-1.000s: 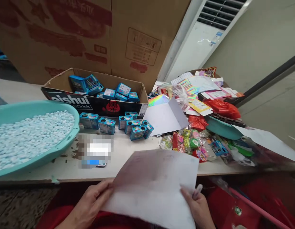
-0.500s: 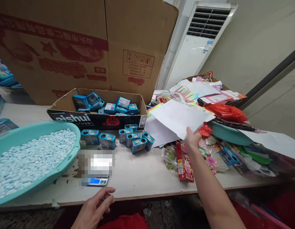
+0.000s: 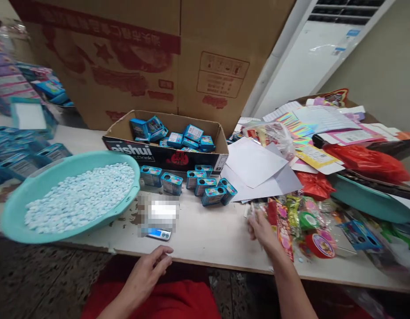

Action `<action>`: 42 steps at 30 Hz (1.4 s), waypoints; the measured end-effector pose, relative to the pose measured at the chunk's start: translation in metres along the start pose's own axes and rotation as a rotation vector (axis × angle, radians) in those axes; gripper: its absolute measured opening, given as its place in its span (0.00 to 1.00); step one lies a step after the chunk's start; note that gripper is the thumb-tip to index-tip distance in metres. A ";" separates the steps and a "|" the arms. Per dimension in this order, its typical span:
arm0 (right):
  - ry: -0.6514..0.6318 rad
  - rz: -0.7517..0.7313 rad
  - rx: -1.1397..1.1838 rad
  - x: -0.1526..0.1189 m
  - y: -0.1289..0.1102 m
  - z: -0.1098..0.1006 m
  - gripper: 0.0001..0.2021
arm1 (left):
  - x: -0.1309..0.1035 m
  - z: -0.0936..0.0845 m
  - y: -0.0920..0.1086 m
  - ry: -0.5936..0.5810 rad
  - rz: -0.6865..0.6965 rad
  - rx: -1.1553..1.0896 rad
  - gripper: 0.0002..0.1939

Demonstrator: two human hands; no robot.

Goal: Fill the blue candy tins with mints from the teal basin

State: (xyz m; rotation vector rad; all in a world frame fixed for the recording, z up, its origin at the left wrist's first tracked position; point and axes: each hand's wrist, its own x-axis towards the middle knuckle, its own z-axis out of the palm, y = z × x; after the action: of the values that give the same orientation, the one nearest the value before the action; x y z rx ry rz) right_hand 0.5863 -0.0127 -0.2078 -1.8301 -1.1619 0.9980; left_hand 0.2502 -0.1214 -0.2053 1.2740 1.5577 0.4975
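Reaching forward over the worktop [image 3: 205, 239], the right hand [image 3: 262, 230] rests at the near edge of a heap of candy packets [image 3: 284, 221], fingers loosely curled at what looks like a clear wrapper end; whether it actually pinches anything cannot be told, since the hand is blurred.

Head view, single camera. The packets lie at about 3 o'clock from the small scale [image 3: 159, 233], just beside the white sheets of paper [image 3: 254, 161], which sit at 12 o'clock from the hand. Judged from their look, the packets are light, crinkly film: soft, slippery, easily crushed. A pinch at a sealed edge or corner would hold better than a grip across the glossy face. The red tape roll [image 3: 319, 245] and green roll [image 3: 307, 220] lie among them, further to 3 o'clock.

Right forearm runs up from the lower edge toward 11 o'clock, wrist straight, palm down.

The left hand [image 3: 148, 270] sits at the near worktop edge, at 6 o'clock from the scale, fingers relaxed and slightly bent, its grip released and holding nothing. Its forearm enters from 7 o'clock over a red garment [image 3: 178, 301].

Also noted: a teal basin [image 3: 12, 212] of pale tablets at 9 o'clock, small blue tins [image 3: 172, 183] in a row beyond the scale, and a cardboard tray [image 3: 165, 155] holding more tins behind them.
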 end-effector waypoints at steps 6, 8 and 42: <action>0.054 0.108 0.186 -0.025 0.031 0.039 0.36 | -0.006 -0.006 0.011 -0.004 0.152 0.021 0.17; 0.140 0.071 0.050 -0.008 0.023 0.047 0.34 | -0.010 -0.011 0.011 0.034 0.179 0.027 0.17; -0.501 -0.704 -0.885 0.018 -0.233 0.268 0.24 | 0.120 -0.253 -0.045 0.395 0.351 0.962 0.15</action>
State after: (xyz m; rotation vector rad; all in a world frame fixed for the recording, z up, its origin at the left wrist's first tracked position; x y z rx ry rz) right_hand 0.2699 0.1245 -0.1213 -1.5229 -2.6315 0.5395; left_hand 0.0165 0.0386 -0.1947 2.3126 2.0067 0.1995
